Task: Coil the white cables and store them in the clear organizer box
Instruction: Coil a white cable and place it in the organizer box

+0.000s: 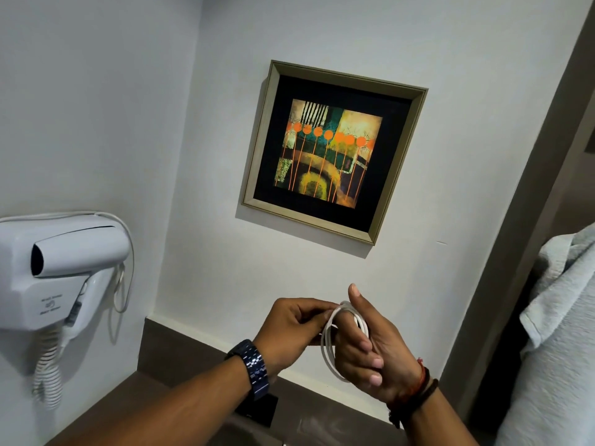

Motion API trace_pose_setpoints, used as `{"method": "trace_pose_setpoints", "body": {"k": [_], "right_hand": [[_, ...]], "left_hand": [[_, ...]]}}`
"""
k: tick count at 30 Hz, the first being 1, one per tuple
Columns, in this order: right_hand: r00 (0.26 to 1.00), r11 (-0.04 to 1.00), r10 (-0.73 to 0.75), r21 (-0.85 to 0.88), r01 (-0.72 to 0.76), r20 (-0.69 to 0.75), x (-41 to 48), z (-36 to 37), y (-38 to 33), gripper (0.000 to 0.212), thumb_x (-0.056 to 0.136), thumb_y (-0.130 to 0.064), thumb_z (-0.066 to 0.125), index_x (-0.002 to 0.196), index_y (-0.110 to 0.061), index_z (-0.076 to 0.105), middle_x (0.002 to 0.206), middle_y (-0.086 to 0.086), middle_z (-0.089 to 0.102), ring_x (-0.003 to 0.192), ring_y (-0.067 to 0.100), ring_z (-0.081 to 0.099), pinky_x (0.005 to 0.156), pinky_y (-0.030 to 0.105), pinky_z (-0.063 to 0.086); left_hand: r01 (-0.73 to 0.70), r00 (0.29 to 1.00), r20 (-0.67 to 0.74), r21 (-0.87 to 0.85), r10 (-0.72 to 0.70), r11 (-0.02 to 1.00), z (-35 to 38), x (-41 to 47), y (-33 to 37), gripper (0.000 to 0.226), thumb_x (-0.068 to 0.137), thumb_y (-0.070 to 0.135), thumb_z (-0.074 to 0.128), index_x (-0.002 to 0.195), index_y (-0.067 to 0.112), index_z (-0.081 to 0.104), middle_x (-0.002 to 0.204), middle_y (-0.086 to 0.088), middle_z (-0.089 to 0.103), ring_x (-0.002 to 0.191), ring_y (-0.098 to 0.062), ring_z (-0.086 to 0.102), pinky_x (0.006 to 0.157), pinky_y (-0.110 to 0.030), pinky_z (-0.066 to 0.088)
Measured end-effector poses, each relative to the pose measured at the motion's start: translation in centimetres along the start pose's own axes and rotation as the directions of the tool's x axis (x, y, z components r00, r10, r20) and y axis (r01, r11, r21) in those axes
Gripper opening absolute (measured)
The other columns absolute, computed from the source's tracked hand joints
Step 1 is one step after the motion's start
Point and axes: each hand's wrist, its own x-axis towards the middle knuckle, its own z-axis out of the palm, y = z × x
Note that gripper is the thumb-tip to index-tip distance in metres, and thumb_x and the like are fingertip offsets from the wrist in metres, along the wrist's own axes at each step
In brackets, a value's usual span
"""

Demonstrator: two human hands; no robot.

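A thin white cable is wound in several loops around my right hand, passing over the base of the thumb and under the palm. That hand is held up with the thumb raised and the fingers folded over the loops. My left hand, with a dark watch on its wrist, pinches the cable at the top of the coil, beside the right thumb. The clear organizer box is hidden from this view.
A white wall-mounted hair dryer with a coiled cord hangs at the left. A framed picture is on the wall ahead. A brown counter ledge runs below my hands. A light towel hangs at the right.
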Motion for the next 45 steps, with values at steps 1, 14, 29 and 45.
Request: {"method": "trace_pose_setpoints", "body": {"k": [1,14,29,45], "right_hand": [[1.000,1.000,-0.005,0.006,0.005,-0.004,-0.1,-0.1,0.0,0.062,0.089,-0.048,0.053,0.043,-0.008,0.042,0.033,0.006,0.022,0.024,0.010,0.044,0.029,0.017,0.015],[1.000,0.998,-0.015,0.067,0.016,-0.017,-0.6,-1.9,1.0,0.065,0.096,-0.046,0.037,0.046,-0.006,0.051,0.030,0.004,0.040,0.026,0.012,0.047,0.031,0.017,0.023],[0.873,0.896,-0.330,-0.410,0.170,-0.359,-1.4,-2.2,2.4,0.044,0.090,-0.037,0.052,0.090,0.005,0.064,0.049,-0.002,0.046,0.059,0.020,0.054,0.065,0.028,0.046],[0.725,0.561,-0.472,-0.805,-0.192,-0.502,-2.9,-3.7,4.1,0.013,0.093,-0.021,0.054,0.092,-0.021,0.067,0.063,0.001,0.069,0.053,0.005,0.054,0.050,0.017,0.042]], "left_hand": [[0.043,0.998,0.045,-0.034,-0.041,0.999,-0.1,-0.1,-0.1,0.017,0.087,0.017,0.059,0.097,0.017,0.072,0.097,-0.002,0.076,0.092,-0.020,0.070,0.072,-0.024,0.056],[-0.031,0.990,0.138,0.144,0.011,0.989,0.3,0.0,-0.5,0.025,0.079,0.003,0.067,0.092,0.024,0.070,0.091,0.007,0.073,0.092,-0.012,0.068,0.076,-0.017,0.054],[0.100,0.995,-0.033,0.062,-0.098,0.993,0.3,0.4,-1.9,0.011,0.082,0.003,0.064,0.091,0.007,0.069,0.094,-0.019,0.073,0.084,-0.024,0.069,0.082,-0.035,0.056],[0.317,0.946,0.060,-0.377,-0.319,0.871,-1.3,-1.1,-4.7,0.041,0.070,0.007,0.072,0.104,0.012,0.049,0.079,-0.016,0.073,0.069,-0.023,0.067,0.066,-0.032,0.057]]}}
